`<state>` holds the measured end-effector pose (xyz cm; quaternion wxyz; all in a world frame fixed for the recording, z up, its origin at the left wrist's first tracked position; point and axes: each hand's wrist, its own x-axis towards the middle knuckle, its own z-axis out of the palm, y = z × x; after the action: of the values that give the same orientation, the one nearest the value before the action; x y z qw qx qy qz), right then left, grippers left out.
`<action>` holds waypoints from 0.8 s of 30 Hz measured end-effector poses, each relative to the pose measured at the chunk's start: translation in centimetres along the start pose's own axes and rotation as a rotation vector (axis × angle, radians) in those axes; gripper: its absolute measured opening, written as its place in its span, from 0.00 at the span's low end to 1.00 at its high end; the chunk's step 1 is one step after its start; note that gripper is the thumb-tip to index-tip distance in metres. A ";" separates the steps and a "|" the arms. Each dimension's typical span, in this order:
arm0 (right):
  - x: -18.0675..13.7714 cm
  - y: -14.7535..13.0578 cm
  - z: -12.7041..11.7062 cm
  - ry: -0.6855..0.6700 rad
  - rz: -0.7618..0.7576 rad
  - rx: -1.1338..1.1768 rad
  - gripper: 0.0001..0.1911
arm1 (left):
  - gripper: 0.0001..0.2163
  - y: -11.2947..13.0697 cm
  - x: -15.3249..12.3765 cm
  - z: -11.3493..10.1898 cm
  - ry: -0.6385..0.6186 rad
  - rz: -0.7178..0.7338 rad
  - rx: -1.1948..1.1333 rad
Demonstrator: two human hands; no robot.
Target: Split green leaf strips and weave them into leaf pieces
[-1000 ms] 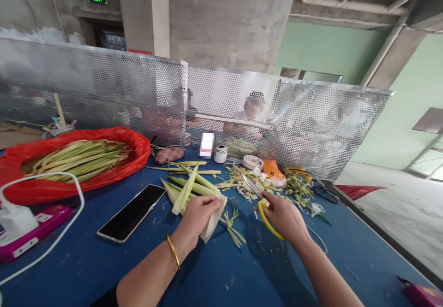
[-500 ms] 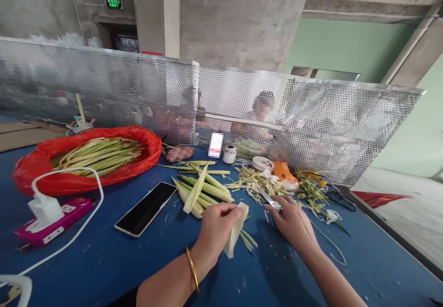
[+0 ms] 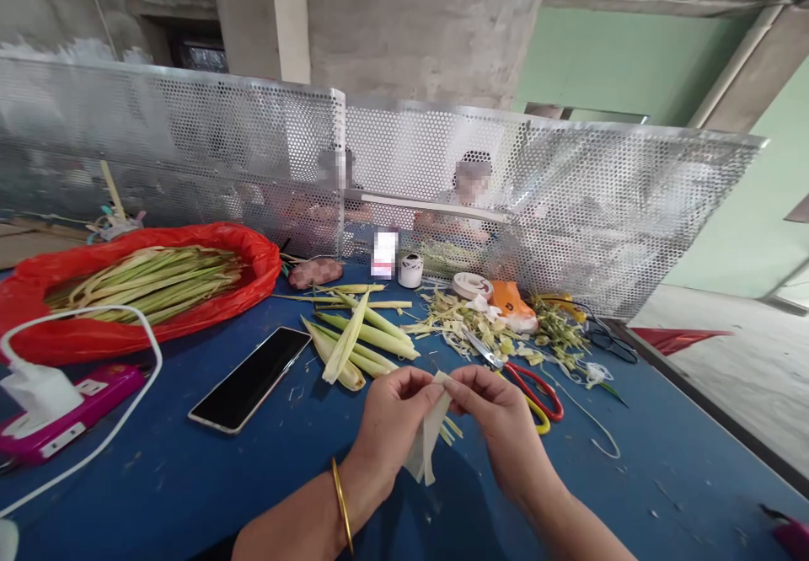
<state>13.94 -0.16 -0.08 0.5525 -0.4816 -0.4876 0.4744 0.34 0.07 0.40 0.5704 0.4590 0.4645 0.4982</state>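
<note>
My left hand (image 3: pixel 387 419) and my right hand (image 3: pixel 499 423) meet over the blue table (image 3: pixel 190 485), both pinching the top of a pale folded leaf strip (image 3: pixel 425 450) that hangs down between them. Scissors (image 3: pixel 524 378) with red and yellow handles lie on the table just right of my right hand, untouched. A gold bangle sits on my left wrist. Beyond my hands rests a small heap of green-yellow leaf blades (image 3: pixel 357 338).
A black phone (image 3: pixel 253 377) lies left of my hands. A red bag of leaves (image 3: pixel 142 287), a pink power bank with white charger (image 3: pixel 60 397), leaf trimmings (image 3: pixel 480 325), tape rolls and an orange object stand further back. A perforated metal screen (image 3: pixel 404 182) has people behind it.
My right hand has put the scissors down on the table and moved left to the strip. Both hands now pinch the strip, lifted slightly.
</note>
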 end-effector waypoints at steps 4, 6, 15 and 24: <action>-0.1 0.1 0.0 0.005 -0.063 -0.094 0.12 | 0.12 0.0 0.0 -0.1 -0.067 -0.095 -0.080; -0.3 0.1 0.0 -0.001 -0.163 -0.202 0.10 | 0.13 0.2 0.0 -0.1 -0.068 -0.106 -0.097; -0.8 -0.5 -1.1 -0.126 -0.851 -0.795 0.13 | 0.13 0.5 0.1 -0.6 -0.119 -0.213 -0.230; -0.8 -1.3 -1.8 -0.265 -1.018 -1.109 0.17 | 0.13 0.8 0.1 -0.8 -0.143 -0.246 -0.329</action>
<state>15.77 -1.21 1.05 0.3172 -0.3432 -0.8785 -0.0992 -0.59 0.29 1.05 0.7255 0.3338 0.3879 0.4601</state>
